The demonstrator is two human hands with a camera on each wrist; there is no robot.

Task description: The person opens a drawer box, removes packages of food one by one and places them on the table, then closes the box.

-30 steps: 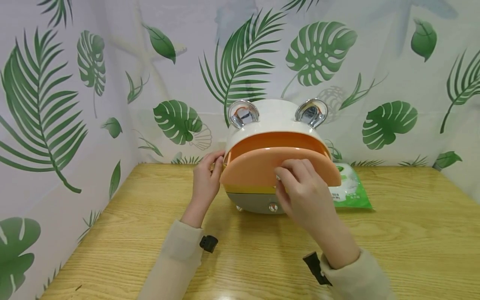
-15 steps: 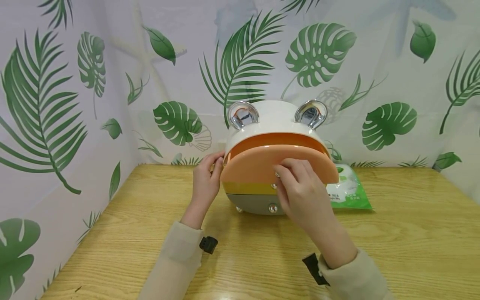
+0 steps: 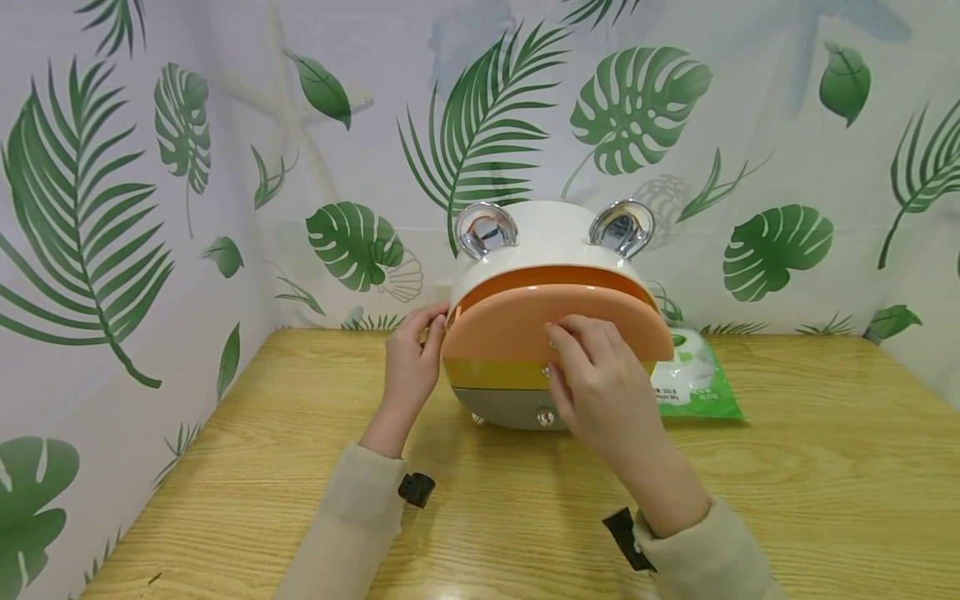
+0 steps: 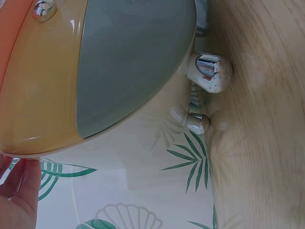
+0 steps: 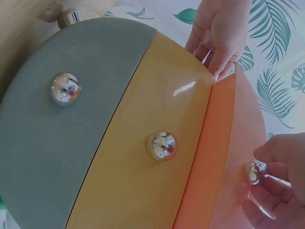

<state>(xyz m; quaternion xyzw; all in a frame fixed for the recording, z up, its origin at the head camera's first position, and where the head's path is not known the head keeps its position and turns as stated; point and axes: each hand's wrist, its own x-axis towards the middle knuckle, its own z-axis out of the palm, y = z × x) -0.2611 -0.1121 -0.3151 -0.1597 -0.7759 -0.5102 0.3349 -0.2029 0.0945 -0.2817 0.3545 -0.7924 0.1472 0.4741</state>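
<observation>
A round storage box (image 3: 551,225) with a white shell and two shiny ear-like parts stands on the table. Its orange top drawer (image 3: 495,325) sticks out, with a gap above its front. Beneath it, the yellow drawer (image 3: 495,375) and grey drawer (image 3: 495,404) sit flush, each bearing a chrome knob. My right hand (image 3: 607,387) pinches the orange drawer's chrome knob (image 5: 255,171) between thumb and fingers. My left hand (image 3: 412,362) rests its fingertips against the box's left side; in the right wrist view they touch the edge near the yellow drawer.
A green-and-white plastic packet (image 3: 701,379) lies behind the box on its right. The wooden table (image 3: 825,467) meets a leaf-patterned backdrop (image 3: 675,108) close behind the box. Short chrome feet (image 4: 209,71) hold the box off the table.
The orange drawer has slid a little inward, its front rising slightly in the head view. My right hand moved forward with the knob; the left hand stayed at the box's side.
</observation>
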